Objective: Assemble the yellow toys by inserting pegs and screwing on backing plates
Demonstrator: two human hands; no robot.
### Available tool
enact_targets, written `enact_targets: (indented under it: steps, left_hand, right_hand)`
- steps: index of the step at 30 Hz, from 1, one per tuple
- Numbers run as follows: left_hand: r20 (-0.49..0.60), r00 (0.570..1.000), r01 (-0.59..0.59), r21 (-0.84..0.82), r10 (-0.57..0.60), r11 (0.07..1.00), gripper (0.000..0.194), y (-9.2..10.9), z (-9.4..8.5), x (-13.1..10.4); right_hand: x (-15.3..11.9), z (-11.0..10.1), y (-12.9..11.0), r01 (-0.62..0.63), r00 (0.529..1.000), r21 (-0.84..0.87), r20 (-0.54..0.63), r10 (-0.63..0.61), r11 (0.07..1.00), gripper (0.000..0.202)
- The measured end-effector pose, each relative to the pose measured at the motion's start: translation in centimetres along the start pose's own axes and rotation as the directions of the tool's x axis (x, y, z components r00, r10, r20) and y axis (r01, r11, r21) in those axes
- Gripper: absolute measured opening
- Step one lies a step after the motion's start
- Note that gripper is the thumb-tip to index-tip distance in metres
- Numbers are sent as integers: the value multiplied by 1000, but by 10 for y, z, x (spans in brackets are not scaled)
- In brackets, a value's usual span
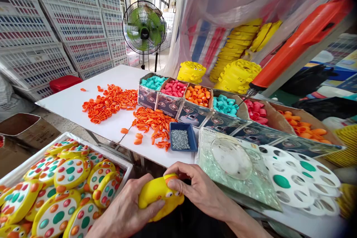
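Observation:
A yellow plastic toy shell (156, 192) with printed eyes is held between my two hands, low in front of me. My left hand (128, 202) wraps round its left side, thumb across the near face. At its upper right, the fingers and thumb of my right hand (192, 186) pinch a small orange piece (170, 178) against the shell. The underside of the toy is hidden. Just beyond my hands, a dark blue tray (191, 137) holds many small screws (180, 139). Loose orange plastic parts (154, 122) lie in a pile beside it.
At left, a white crate (126, 169) holds yellow toys with coloured dots. Divided cardboard boxes (192, 113) of teal, pink and orange pieces line the table's back. White perforated discs (295, 178) lie right. A red-orange electric screwdriver (301, 44) hangs above. A fan (144, 31) stands behind.

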State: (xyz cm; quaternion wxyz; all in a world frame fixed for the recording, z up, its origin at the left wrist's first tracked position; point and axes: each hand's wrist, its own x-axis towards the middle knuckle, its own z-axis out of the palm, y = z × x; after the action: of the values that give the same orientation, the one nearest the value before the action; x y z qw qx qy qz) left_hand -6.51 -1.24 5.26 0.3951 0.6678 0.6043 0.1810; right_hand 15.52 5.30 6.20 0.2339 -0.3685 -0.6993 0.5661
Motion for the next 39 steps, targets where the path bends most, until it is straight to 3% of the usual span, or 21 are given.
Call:
enact_targets:
  steps: [8,12,16,24,28,30,34,39]
  left_hand:
    - [1,1000,-14,74,14,997,32,6,2,-2]
    - [23,1000,-12,28,12,1000,30,3,1,3]
    - [77,997,-10,-102,18,995,35,-5,-7,4]
    - [236,971,99,-506,26,857,51,-7,-10,7]
    - [223,974,93,-536,35,839,48,-15,-5,9]
    - [198,980,119,-554,-9,824,50,-14,-5,7]
    - [169,980,186,-565,-107,804,55,-3,-8,1]
    - [134,961,272,-598,-240,754,66,-10,2,-1]
  right_hand:
    - [-5,8,-3,83,990,-78,-103,-91,993,29]
    - [-2,7,4,18,997,-1,-77,-18,1000,29]
    - [-6,-3,2,-49,997,167,71,38,985,33]
    - [-11,-1,-6,37,999,76,-33,-34,996,32]
    - [-6,-5,-3,-24,998,138,59,16,990,34]
    - [-8,-8,-7,-8,995,119,95,-3,993,34]
    - [-14,-8,-10,58,998,30,35,-59,998,29]
    - [-13,-1,8,-73,996,237,62,60,969,34]
